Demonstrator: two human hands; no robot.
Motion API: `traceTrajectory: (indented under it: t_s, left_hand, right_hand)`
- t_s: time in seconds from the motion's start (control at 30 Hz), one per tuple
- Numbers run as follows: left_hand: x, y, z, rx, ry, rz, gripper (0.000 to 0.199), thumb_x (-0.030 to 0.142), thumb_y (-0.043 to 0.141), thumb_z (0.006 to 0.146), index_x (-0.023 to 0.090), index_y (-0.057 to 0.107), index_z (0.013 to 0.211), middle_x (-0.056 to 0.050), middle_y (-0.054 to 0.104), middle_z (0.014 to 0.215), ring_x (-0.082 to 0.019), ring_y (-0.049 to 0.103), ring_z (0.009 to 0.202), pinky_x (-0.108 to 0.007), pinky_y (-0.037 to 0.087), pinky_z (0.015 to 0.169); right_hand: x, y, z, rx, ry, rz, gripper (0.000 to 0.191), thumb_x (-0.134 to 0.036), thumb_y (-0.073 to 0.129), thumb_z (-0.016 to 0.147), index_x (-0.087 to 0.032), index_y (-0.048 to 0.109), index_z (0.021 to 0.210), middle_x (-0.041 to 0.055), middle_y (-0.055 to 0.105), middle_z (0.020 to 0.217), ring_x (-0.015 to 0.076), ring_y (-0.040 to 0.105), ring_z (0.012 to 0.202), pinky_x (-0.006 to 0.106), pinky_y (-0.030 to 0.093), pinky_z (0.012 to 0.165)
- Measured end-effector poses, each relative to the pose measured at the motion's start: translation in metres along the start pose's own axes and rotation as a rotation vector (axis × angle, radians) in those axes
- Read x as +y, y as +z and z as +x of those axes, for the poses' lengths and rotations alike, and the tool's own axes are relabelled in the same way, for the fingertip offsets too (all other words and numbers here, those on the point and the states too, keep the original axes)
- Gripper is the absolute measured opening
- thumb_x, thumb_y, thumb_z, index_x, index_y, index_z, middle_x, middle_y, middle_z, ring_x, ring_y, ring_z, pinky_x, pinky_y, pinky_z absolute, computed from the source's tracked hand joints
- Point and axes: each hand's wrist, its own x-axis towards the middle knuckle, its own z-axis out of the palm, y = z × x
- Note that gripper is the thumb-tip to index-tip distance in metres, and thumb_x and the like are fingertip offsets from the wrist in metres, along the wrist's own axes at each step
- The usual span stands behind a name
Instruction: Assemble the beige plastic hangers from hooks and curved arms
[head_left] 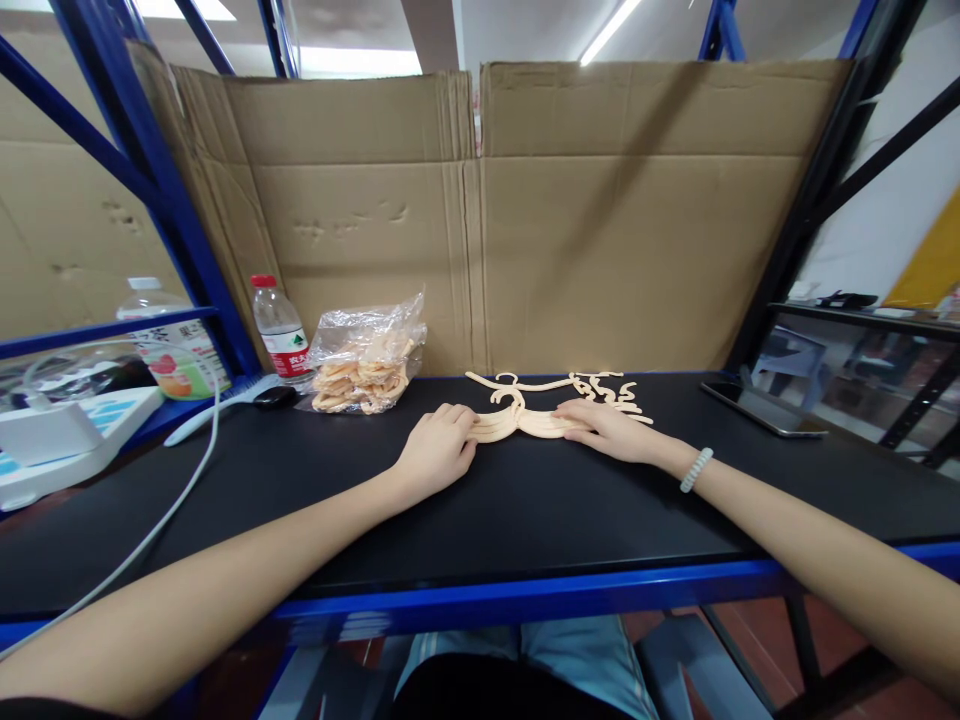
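A stack of small cream-coloured hangers [517,424] lies on the black tabletop, hooks pointing away from me. My left hand [439,447] is closed around the left end of this stack. At the opposite end, my right hand [611,430] grips it with thumb and fingers; a pale coiled band circles that wrist. Just behind the stack rests a single hanger [551,384], laid flat. More loose hangers [611,393] lie in a partly overlapping group behind my right hand, which hides some of them.
Left of the hangers stands a clear plastic bag [367,360] of more cream hangers. Beside it are a red-capped bottle [281,330] and a brush [225,408]. A white cable [202,460] crosses the left side. A phone [761,407] lies at right; cardboard [652,220] walls the back.
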Motion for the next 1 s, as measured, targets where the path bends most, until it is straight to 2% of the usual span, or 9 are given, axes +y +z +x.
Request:
traceTrajectory:
  t_s: [0.1,0.17,0.27,0.6,1.0]
  left_hand:
    - [-0.007,0.008,0.002,-0.070,-0.003,-0.040,0.039,0.018,0.038,0.089,0.014,0.049,0.126,-0.011,0.051,0.135,-0.025,0.044,0.125,-0.045,0.035,0.103]
    - [-0.011,0.013,0.003,-0.154,-0.019,-0.080,0.043,0.022,0.032,0.092,0.015,0.043,0.133,-0.010,0.043,0.142,-0.025,0.037,0.132,-0.048,0.030,0.107]
    - [-0.015,0.016,0.004,-0.218,-0.024,-0.120,0.046,0.025,0.027,0.094,0.015,0.039,0.137,-0.009,0.039,0.145,-0.025,0.034,0.134,-0.046,0.031,0.108]
    - [-0.004,0.001,0.002,-0.178,0.000,-0.009,0.041,0.022,0.034,0.091,0.016,0.051,0.128,-0.008,0.052,0.135,-0.024,0.047,0.125,-0.043,0.039,0.101]
    - [-0.008,0.005,0.003,-0.127,0.011,-0.044,0.041,0.019,0.036,0.090,0.013,0.053,0.127,-0.011,0.054,0.133,-0.024,0.049,0.123,-0.040,0.039,0.102]
  right_hand:
    - [-0.002,-0.001,0.000,-0.018,-0.003,0.012,0.035,-0.039,0.045,0.093,-0.019,0.055,0.120,0.0105,0.058,0.120,0.0246,0.054,0.111,0.042,0.042,0.098]
    - [-0.003,-0.002,0.000,-0.023,-0.005,0.013,0.035,-0.040,0.045,0.093,-0.018,0.055,0.119,0.0103,0.059,0.118,0.0242,0.054,0.109,0.041,0.043,0.096]
    - [-0.004,-0.003,0.000,-0.022,-0.001,0.023,0.035,-0.040,0.045,0.093,-0.019,0.056,0.118,0.0102,0.059,0.118,0.0244,0.054,0.109,0.041,0.042,0.096]
    - [-0.005,-0.005,-0.004,-0.027,0.000,0.047,0.036,-0.042,0.047,0.093,-0.019,0.057,0.118,0.0100,0.058,0.120,0.0243,0.053,0.111,0.041,0.041,0.099]
    - [0.005,0.000,-0.001,-0.019,-0.020,0.067,0.036,-0.042,0.047,0.092,-0.021,0.056,0.121,0.0097,0.057,0.123,0.0254,0.052,0.114,0.045,0.039,0.101]
